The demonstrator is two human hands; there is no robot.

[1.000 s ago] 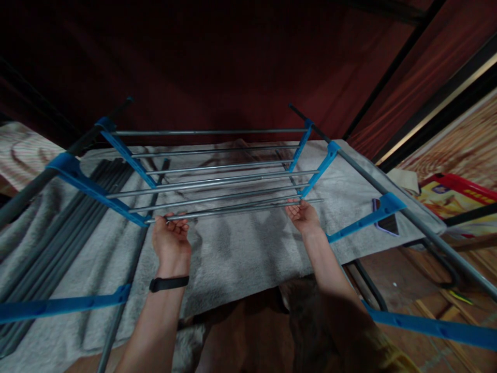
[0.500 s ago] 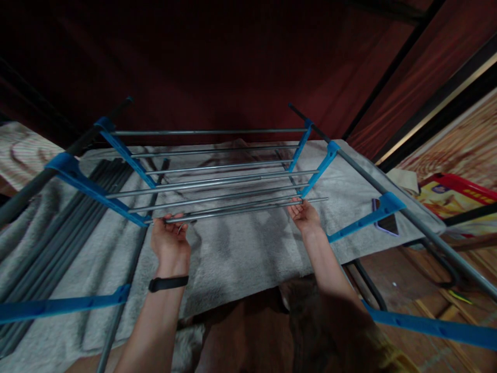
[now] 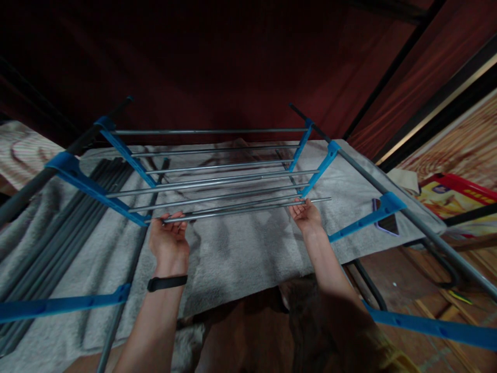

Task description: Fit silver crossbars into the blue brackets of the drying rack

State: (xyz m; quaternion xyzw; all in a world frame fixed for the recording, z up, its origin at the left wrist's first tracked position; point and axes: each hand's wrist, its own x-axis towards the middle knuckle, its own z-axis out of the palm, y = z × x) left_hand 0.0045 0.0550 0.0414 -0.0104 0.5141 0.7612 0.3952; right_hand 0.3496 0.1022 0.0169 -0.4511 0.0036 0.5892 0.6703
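A drying rack of blue plastic brackets (image 3: 89, 189) and thin metal rods (image 3: 217, 181) stands over a grey towel (image 3: 240, 248). I hold the nearest loose rod (image 3: 248, 208) from below, palms up. My left hand (image 3: 169, 241), with a black band on its wrist, curls its fingers round the rod's left end beside the left bracket's tip. My right hand (image 3: 306, 215) cups the rod near its right end, just below the tip of a right bracket (image 3: 316, 176). The rod's right end sticks out past that hand.
Dark grey tubes (image 3: 58, 228) lie in a row on the towel at left. A phone (image 3: 384, 220) lies on the towel's right edge under another blue bracket (image 3: 365, 217). Long grey frame bars (image 3: 407, 212) run along both sides. A red-rimmed box (image 3: 458, 199) sits at right.
The rod in my hands has slid to the right: its right end now reaches further past my right hand. My left hand has opened up a little beneath it.
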